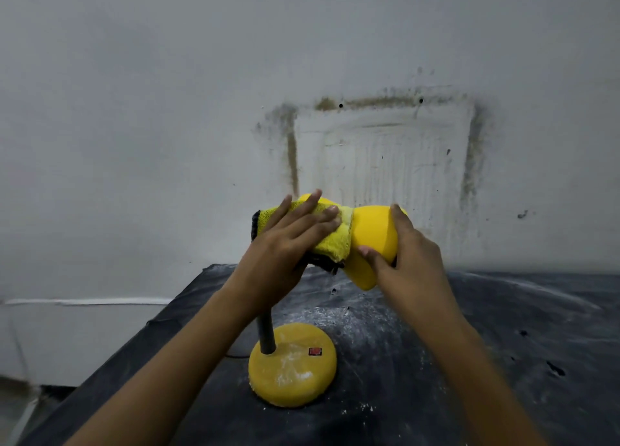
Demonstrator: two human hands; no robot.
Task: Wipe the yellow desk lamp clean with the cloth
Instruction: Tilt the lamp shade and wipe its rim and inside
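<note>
The yellow desk lamp stands on a dark table; its round base [292,365] carries a red switch and white dust, and a grey neck rises from it. The lamp's yellow shade [372,234] sits at hand height. A yellow cloth [330,241] with a dark edge is draped over the left part of the shade. My left hand [288,241] lies flat on the cloth with fingers spread, pressing it onto the shade. My right hand [409,247] grips the shade's right end, thumb underneath and fingers over the top.
The dark table cover [469,345] is dusted with white powder and has small holes on the right. A stained grey wall [385,143] rises right behind the table. The table's left edge drops off toward a pale floor [50,338].
</note>
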